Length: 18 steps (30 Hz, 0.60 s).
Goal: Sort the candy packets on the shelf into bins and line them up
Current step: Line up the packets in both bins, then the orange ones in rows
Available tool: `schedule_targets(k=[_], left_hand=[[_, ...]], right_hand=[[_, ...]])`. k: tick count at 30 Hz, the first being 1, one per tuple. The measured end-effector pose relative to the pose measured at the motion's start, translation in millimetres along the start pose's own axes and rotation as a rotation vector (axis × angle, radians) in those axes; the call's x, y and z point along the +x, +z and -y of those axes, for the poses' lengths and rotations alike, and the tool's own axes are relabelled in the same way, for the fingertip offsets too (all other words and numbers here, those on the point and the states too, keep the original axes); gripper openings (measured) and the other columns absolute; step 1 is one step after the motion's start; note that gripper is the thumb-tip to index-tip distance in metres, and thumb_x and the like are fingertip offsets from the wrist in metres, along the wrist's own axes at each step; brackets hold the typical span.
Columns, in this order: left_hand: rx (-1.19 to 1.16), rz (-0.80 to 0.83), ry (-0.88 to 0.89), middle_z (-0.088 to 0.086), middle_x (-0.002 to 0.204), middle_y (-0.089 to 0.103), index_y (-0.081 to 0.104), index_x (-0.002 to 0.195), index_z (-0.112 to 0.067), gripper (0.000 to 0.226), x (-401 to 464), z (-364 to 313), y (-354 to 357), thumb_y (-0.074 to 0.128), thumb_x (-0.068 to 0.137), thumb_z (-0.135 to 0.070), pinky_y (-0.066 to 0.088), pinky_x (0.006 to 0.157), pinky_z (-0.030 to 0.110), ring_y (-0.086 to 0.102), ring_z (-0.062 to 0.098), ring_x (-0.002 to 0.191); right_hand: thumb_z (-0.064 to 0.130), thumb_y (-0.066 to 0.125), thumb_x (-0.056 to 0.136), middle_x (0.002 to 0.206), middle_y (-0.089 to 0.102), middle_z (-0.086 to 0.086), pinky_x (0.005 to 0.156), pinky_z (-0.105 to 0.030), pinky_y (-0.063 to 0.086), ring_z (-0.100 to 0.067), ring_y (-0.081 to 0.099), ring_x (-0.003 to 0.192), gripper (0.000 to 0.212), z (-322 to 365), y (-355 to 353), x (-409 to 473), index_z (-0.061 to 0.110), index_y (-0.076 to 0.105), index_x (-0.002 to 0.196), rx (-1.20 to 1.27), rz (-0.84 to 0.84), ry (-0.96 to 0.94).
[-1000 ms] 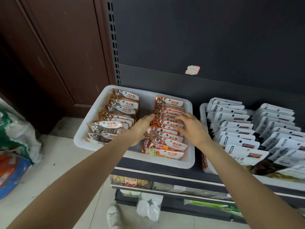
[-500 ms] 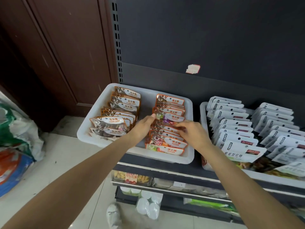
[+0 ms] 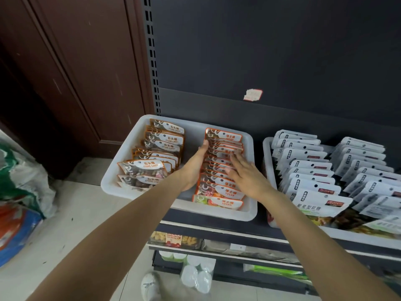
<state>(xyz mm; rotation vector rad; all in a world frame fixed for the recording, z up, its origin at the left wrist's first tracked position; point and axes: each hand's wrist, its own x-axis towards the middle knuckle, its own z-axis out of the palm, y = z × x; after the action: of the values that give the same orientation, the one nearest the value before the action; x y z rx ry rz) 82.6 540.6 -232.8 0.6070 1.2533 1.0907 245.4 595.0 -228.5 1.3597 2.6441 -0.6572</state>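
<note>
While we lean over the shelf (image 3: 217,230), our left hand (image 3: 193,168) lies flat, fingers straight, along the left edge of the sugar row (image 3: 221,170) in the white bin (image 3: 121,170); our right hand (image 3: 249,177) rests open on that row's top; stone candy packets (image 3: 156,157) fill the bin's left side; white packets (image 3: 314,174) sit in the right bin (image 3: 265,148).

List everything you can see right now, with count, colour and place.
white bin: one, left on shelf.
Stone Candy packets: one row, brown with orange edge, bin's left side.
Sugar packets: one row, orange edge, bin's right side.
second bin: one, white, right.
white packets: two rows, in second bin.
sacks: multicoloured, floor left.
left hand: flat against Sugar row's left edge.
right hand: flat on Sugar row.
</note>
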Motion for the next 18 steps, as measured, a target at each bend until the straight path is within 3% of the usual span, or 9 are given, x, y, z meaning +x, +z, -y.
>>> schedule_targets(k=[3, 6, 9, 11, 14, 18], left_hand=[[0.038, -0.131, -0.001, 0.003, 0.136, 0.053, 0.045, 0.135, -0.022, 0.057, -9, 2, -5, 0.02, 0.098, -0.057, 0.033, 0.108, 0.036, 0.051, 0.021, 0.124], [0.179, -0.185, 0.005, 0.001, 0.15, 0.038, 0.033, 0.144, -0.021, 0.055, -17, 7, -10, 0.024, 0.1, -0.052, 0.02, 0.115, 0.038, 0.035, 0.021, 0.138], [0.284, -0.117, -0.036, 0.0, 0.14, 0.051, 0.043, 0.136, -0.023, 0.046, -29, 11, -8, 0.03, 0.1, -0.048, 0.029, 0.114, 0.041, 0.048, 0.02, 0.129], [0.314, -0.089, -0.015, 0.003, 0.138, 0.053, 0.04, 0.139, -0.024, 0.042, -35, 12, -4, 0.032, 0.102, -0.041, 0.035, 0.111, 0.044, 0.052, 0.022, 0.125], [0.321, -0.084, -0.008, 0.005, 0.14, 0.05, 0.035, 0.143, -0.022, 0.041, -39, 10, -2, 0.035, 0.103, -0.026, 0.04, 0.107, 0.042, 0.053, 0.024, 0.123], [0.447, -0.062, 0.021, 0.003, 0.131, 0.053, 0.04, 0.139, -0.019, 0.038, -54, 12, 1, 0.04, 0.101, -0.013, 0.043, 0.105, 0.038, 0.054, 0.023, 0.12]], right_hand=[[0.034, 0.036, 0.101, 0.157, 0.018, 0.003, 0.115, -0.03, 0.019, -0.015, 0.02, 0.144, 0.052, -3, -1, -12, 0.023, 0.022, 0.15, 0.245, -0.136, -0.025], [0.021, 0.049, 0.098, 0.141, 0.046, -0.002, 0.106, -0.028, 0.033, -0.019, 0.042, 0.131, 0.042, -2, 0, -31, 0.017, 0.044, 0.14, 0.254, -0.311, -0.047], [0.019, 0.057, 0.094, 0.137, 0.049, -0.002, 0.102, -0.021, 0.032, -0.016, 0.046, 0.126, 0.043, 1, 3, -45, 0.015, 0.049, 0.136, 0.224, -0.226, -0.047], [0.017, 0.062, 0.091, 0.134, 0.049, -0.003, 0.105, -0.026, 0.034, -0.018, 0.047, 0.124, 0.047, 4, 6, -49, 0.015, 0.049, 0.136, 0.155, -0.187, -0.027], [0.016, 0.061, 0.091, 0.125, 0.055, -0.006, 0.098, -0.036, 0.044, -0.023, 0.052, 0.116, 0.037, 14, 6, -47, 0.016, 0.059, 0.127, 0.039, -0.21, 0.046], [0.014, 0.054, 0.094, 0.117, 0.062, -0.006, 0.089, -0.033, 0.046, -0.024, 0.057, 0.108, 0.024, 29, 5, -56, 0.014, 0.069, 0.113, -0.055, -0.351, 0.096]])
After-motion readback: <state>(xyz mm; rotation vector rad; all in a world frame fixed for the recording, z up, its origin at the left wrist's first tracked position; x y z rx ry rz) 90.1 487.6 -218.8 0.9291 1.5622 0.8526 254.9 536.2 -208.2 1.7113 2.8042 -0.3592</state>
